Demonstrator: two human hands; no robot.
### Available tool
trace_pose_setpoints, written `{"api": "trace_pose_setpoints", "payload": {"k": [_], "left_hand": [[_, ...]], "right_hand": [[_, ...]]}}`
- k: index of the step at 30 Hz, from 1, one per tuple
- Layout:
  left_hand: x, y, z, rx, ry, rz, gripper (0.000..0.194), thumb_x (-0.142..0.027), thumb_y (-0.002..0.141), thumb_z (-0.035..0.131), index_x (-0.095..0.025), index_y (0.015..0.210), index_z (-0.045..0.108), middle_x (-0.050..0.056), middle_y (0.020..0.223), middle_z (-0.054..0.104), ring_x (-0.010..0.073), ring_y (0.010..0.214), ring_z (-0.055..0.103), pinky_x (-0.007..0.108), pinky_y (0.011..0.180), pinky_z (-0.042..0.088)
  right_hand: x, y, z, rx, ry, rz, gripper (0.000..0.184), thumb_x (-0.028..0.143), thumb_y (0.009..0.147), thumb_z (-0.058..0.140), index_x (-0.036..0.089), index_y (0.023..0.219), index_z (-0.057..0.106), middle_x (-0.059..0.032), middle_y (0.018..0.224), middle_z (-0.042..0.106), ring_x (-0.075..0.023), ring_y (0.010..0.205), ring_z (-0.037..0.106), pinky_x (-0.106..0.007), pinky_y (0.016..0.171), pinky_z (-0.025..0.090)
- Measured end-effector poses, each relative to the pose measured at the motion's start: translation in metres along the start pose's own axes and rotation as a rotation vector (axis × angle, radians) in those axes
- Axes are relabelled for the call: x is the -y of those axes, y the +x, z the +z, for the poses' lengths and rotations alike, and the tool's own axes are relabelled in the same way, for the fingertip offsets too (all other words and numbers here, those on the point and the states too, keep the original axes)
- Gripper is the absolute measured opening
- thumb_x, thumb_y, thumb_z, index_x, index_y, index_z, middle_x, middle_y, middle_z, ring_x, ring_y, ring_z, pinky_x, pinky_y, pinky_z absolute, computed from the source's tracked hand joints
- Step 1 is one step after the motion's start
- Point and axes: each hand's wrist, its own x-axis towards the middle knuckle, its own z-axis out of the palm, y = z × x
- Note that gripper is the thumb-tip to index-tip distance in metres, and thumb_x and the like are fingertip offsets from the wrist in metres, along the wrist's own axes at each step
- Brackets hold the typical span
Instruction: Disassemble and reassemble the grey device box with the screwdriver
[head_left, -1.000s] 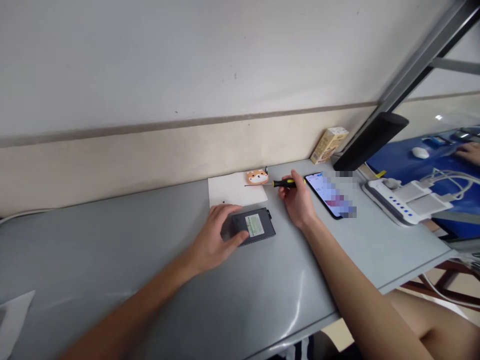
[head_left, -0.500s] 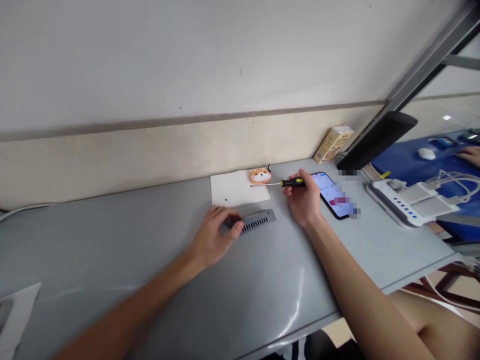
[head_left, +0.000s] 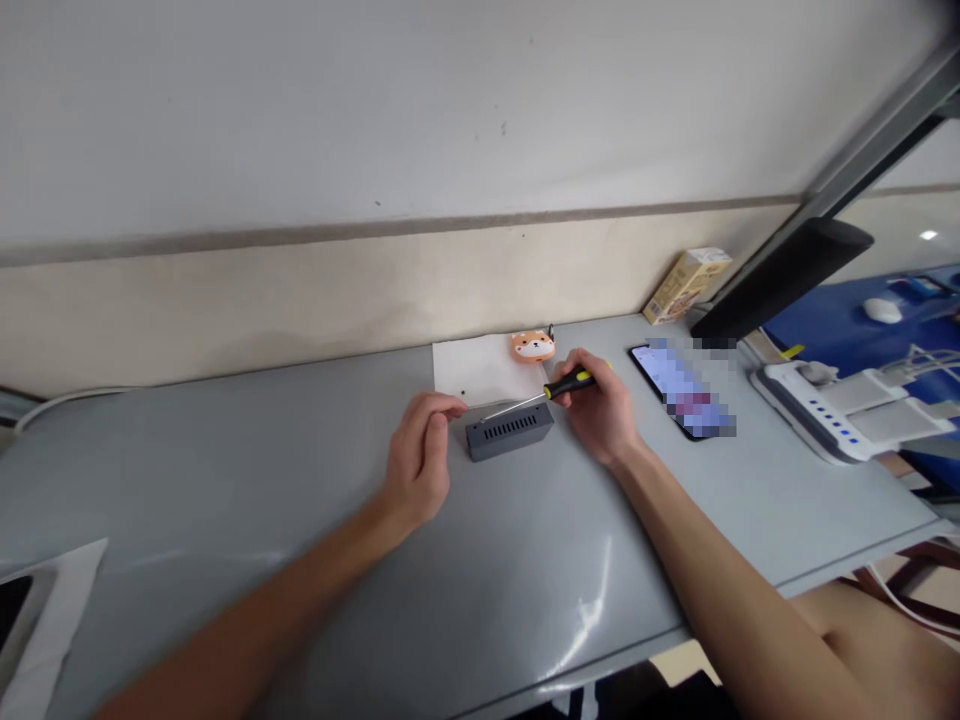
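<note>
A dark grey box with a row of vent slots [head_left: 511,436] stands on the table, slotted face up. In my right hand [head_left: 600,410] is a screwdriver [head_left: 568,383] with a black and yellow handle. Its thin shaft slants down left, and the tip is over the left end of the slotted face, near a small hole. Whether a screw sits at the tip is too small to tell. My left hand [head_left: 420,455] is just left of the box, fingers bent, thumb apart from the fingertips, nothing visible in it. Behind the box lies a white sheet [head_left: 480,368] with a small dark piece [head_left: 463,392] on it.
An orange animal-face case [head_left: 533,346] rests at the sheet's back right corner. To the right are a phone [head_left: 667,385], a carton [head_left: 686,285], a black post-like object [head_left: 787,275] and a power strip [head_left: 806,415] with plugs. A wall runs behind the table [head_left: 262,480].
My left hand has come off the box and moved to its left side. My right hand has brought the screwdriver down from over the sheet to the box's slotted face.
</note>
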Motion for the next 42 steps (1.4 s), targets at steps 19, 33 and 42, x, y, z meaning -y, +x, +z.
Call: {"api": "trace_pose_setpoints", "payload": {"k": [19,33,42], "left_hand": [[-0.0079,-0.0028,-0.0024,0.017,-0.003,0.126,0.027,-0.016,0.105,0.04,-0.019,0.101,0.066,0.003,0.092,0.065,0.0142,0.085,0.062,0.03,0.077,0.05],[-0.0062,-0.0021,-0.0018,0.016,0.037,0.191,0.024,-0.009,0.101,0.044,-0.019,0.101,0.065,0.003,0.093,0.064,0.0131,0.082,0.06,0.029,0.073,0.048],[-0.0038,-0.0047,-0.0006,-0.052,0.486,0.473,0.03,0.002,0.086,0.051,-0.02,0.101,0.063,0.005,0.09,0.066,0.0178,0.077,0.06,0.033,0.07,0.045]], "right_hand": [[-0.0058,-0.0016,0.0017,0.019,0.025,0.05,0.027,0.038,0.089,0.064,0.02,0.069,0.065,0.0,0.065,0.055,-0.0093,0.054,0.045,-0.022,0.052,0.038],[-0.0082,0.0001,0.0006,-0.02,0.01,0.071,0.029,0.04,0.09,0.066,0.019,0.07,0.066,0.0005,0.067,0.056,-0.0083,0.055,0.047,-0.023,0.052,0.039],[-0.0097,0.0026,-0.0025,-0.082,-0.02,0.022,0.03,0.046,0.09,0.068,0.02,0.074,0.067,0.0011,0.073,0.058,-0.0087,0.057,0.049,-0.024,0.052,0.038]]}}
